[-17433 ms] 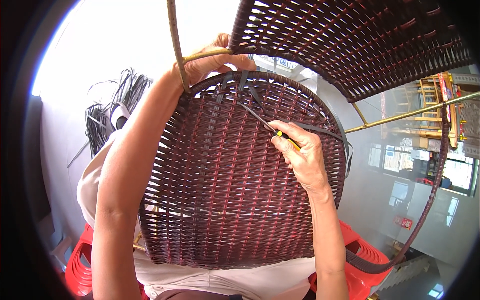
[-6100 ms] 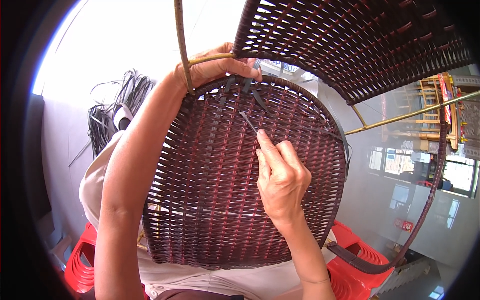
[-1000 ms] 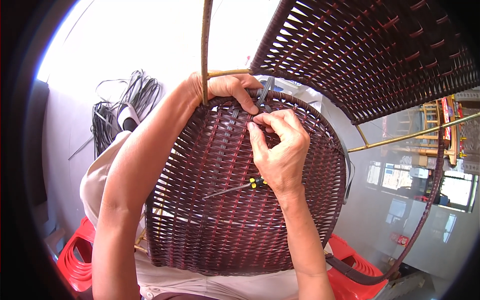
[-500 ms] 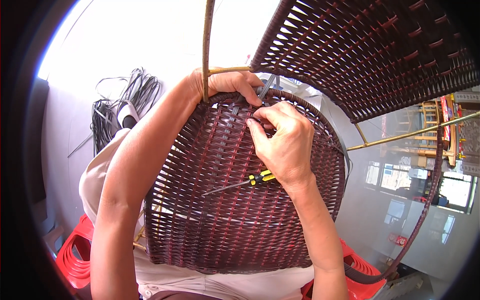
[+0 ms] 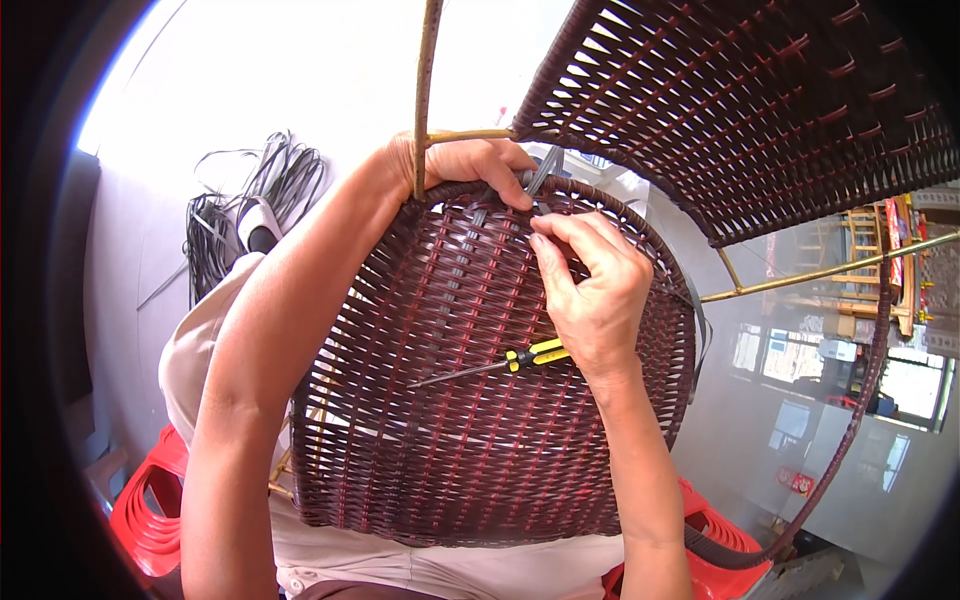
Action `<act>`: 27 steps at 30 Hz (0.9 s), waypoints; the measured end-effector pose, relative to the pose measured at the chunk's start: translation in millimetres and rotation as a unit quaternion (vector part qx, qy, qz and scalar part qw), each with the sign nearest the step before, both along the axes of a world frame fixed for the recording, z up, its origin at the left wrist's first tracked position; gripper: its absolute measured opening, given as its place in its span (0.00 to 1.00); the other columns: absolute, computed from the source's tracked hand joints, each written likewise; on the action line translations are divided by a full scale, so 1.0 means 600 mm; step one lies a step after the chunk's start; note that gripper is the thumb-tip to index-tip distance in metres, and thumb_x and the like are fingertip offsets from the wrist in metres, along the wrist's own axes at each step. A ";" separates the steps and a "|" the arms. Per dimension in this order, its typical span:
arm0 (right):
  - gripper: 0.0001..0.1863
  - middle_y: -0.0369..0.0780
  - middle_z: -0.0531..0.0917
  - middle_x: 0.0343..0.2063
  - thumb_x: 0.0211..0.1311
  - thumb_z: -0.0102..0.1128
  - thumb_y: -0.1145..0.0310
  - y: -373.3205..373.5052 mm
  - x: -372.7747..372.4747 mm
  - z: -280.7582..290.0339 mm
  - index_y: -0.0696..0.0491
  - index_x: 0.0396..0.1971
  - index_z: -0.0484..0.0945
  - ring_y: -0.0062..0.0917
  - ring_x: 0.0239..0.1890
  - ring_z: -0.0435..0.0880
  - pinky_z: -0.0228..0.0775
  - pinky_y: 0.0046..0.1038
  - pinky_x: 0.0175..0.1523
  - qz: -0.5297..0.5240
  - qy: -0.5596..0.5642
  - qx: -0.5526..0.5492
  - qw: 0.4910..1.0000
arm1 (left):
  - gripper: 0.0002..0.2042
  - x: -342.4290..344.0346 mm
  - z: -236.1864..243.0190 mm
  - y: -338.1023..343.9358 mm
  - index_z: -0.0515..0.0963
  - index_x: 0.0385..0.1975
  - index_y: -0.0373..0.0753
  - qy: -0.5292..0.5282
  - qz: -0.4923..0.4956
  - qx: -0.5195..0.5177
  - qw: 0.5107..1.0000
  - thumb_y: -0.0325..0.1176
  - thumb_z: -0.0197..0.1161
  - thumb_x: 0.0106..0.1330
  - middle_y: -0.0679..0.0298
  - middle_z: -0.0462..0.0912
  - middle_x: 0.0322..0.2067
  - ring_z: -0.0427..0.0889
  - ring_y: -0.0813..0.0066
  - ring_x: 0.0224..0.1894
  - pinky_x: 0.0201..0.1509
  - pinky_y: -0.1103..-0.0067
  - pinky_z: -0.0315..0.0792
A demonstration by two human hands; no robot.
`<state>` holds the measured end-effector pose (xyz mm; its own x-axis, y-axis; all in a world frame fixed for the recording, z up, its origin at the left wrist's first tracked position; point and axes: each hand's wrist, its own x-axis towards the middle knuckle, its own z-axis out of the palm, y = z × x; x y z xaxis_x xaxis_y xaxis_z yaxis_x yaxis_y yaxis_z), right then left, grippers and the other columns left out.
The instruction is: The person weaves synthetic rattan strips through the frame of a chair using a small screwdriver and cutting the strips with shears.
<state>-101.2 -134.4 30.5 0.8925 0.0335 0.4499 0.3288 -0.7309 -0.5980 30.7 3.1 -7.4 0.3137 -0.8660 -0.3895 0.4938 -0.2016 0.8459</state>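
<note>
A round dark-brown woven wicker panel stands tilted in front of me, on a chair frame. My left hand grips its top rim beside a thin upright metal rod. My right hand is just right of it, fingertips pinching a flat grey strand where it enters the weave near the rim. A screwdriver with a yellow and black handle is tucked under that palm, its shaft pointing left across the panel.
A second dark woven panel hangs above at the upper right, with a brass-coloured frame rod beneath it. A bundle of black strands lies on the pale floor at left. Red plastic stools sit at the lower left.
My right hand has shifted slightly right and down along the rim, carrying the screwdriver with it. The left hand stays on the rim.
</note>
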 end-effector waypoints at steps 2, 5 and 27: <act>0.06 0.39 0.78 0.22 0.43 0.61 0.80 -0.003 -0.005 -0.007 0.57 0.25 0.78 0.28 0.21 0.78 0.70 0.25 0.26 -0.002 -0.019 0.008 1.000 | 0.24 -0.001 0.006 -0.005 0.69 0.48 0.30 -0.013 -0.006 0.011 1.000 0.25 0.61 0.47 0.59 0.78 0.37 0.76 0.77 0.37 0.44 0.82 0.69; 0.06 0.38 0.78 0.22 0.42 0.64 0.77 0.001 -0.004 -0.002 0.55 0.25 0.79 0.26 0.20 0.77 0.69 0.25 0.25 0.007 0.010 0.012 1.000 | 0.24 0.000 0.005 -0.005 0.69 0.48 0.30 -0.022 -0.007 0.008 1.000 0.24 0.61 0.47 0.58 0.78 0.37 0.77 0.77 0.35 0.41 0.83 0.71; 0.05 0.41 0.70 0.24 0.45 0.51 0.78 0.040 0.003 0.004 0.61 0.25 0.71 0.23 0.24 0.72 0.73 0.19 0.24 0.035 -0.070 -0.460 0.884 | 0.23 0.000 0.004 -0.004 0.71 0.47 0.32 -0.058 -0.004 0.019 0.998 0.25 0.61 0.47 0.62 0.78 0.35 0.74 0.80 0.35 0.42 0.85 0.67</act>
